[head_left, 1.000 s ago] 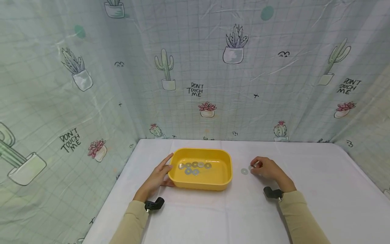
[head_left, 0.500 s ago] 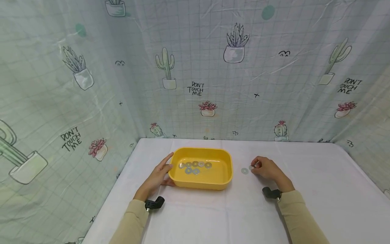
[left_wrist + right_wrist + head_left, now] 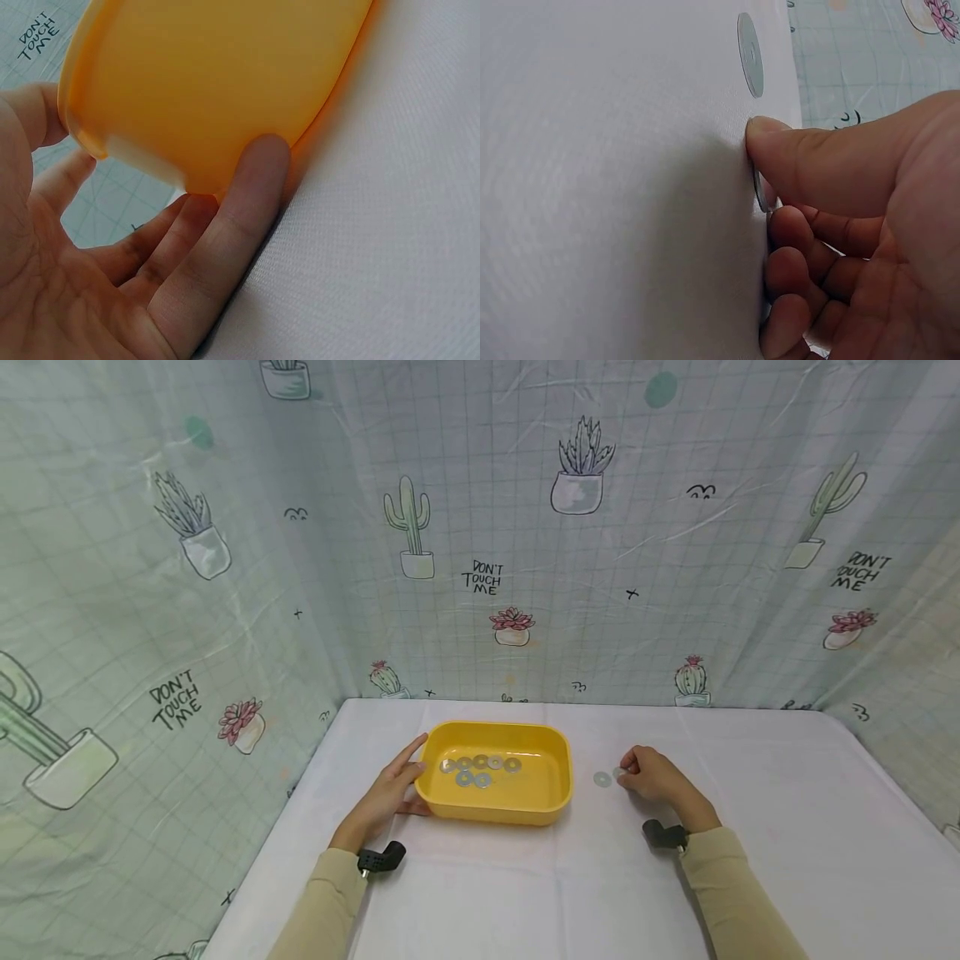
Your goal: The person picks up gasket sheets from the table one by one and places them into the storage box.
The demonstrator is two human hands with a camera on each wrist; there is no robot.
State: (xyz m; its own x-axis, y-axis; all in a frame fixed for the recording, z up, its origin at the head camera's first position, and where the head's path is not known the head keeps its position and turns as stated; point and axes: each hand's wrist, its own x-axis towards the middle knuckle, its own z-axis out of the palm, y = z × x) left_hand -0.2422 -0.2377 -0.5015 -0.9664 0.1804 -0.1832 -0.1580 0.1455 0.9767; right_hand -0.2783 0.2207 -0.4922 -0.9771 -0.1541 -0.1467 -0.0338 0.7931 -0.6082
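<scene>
A yellow rectangular tray [image 3: 540, 777] stands on the white tabletop, with several flat metal washers [image 3: 482, 780] lying in it. My left hand [image 3: 386, 797] holds the tray's left end, its fingertips on the rim and outer wall; the left wrist view shows a finger [image 3: 259, 172] against the lower wall. To the right of the tray, my right hand [image 3: 660, 777] has its thumb and bent fingers at a washer [image 3: 762, 187] on the cloth, partly covered by the thumb. Just beyond the thumb lies another washer [image 3: 751, 56], untouched, also seen beside the hand in the head view.
White cloth [image 3: 480, 893] covers the table. A hanging curtain [image 3: 465, 527] printed with cacti encloses the back and sides. Each wrist carries a black camera [image 3: 381, 857].
The right wrist has shifted slightly left while its fingers stay at the same washer. The left hand keeps its place on the tray. The washers in the tray have not moved.
</scene>
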